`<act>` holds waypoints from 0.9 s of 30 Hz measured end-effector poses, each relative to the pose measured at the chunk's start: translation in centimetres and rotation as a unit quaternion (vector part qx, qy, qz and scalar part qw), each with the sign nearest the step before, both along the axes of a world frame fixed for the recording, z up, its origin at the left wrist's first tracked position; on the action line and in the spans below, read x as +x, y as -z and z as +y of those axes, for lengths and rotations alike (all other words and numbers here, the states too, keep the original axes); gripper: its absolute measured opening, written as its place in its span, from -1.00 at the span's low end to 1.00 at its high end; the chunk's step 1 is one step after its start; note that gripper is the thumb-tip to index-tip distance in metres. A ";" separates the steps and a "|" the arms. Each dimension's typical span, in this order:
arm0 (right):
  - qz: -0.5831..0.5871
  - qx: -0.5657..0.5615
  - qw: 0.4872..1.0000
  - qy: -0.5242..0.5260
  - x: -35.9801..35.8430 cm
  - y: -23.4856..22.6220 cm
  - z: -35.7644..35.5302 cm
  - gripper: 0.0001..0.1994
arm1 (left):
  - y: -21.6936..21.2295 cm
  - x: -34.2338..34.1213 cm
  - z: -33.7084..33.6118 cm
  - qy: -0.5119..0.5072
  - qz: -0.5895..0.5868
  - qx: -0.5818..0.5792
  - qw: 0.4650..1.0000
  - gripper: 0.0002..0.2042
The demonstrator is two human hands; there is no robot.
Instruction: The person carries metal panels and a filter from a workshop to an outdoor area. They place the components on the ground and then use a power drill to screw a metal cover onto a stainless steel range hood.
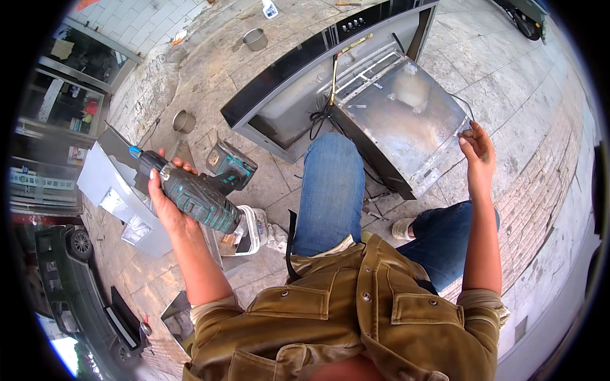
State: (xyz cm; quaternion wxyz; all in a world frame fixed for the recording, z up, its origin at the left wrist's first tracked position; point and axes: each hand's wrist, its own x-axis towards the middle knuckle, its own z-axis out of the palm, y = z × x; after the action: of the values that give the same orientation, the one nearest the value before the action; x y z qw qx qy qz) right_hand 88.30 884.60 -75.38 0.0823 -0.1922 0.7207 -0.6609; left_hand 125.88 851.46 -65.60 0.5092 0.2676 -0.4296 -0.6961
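My left hand (170, 206) grips a teal-and-black cordless drill (198, 195) by its body, its blue-tipped bit pointing up and left and its battery toward the right. In front of my knees lies a range hood with a long black front panel (286, 71) and a greasy, stained metal housing (406, 117). At the near right corner of that housing is my right hand (479, 152), thumb and fingers bent together in a pinch; anything between the fingertips is too small to make out. A yellow wire (333, 79) and a black cable (318, 120) run beside the housing.
Two metal cups, one far (255, 39) and one nearer (184, 121), stand on the paving. Left of me are pale sheet-metal panels (121, 190) and a white plastic tub (255, 228). A spray bottle (269, 9) stands far off; a dark vehicle (70, 273) is at left.
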 end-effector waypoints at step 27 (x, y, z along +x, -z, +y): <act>-0.296 0.082 0.947 0.090 1.9 15.2 5.9 -0.77 | 43.4 9.2 -4.0 0.057 -0.323 0.345 0.879 -0.64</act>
State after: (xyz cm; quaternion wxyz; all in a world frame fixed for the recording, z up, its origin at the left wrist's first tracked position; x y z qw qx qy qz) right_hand 90.19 890.48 -90.58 0.2478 0.0847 0.7299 -0.6314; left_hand 135.10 847.47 -109.04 0.1768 0.6113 -0.3178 -0.7029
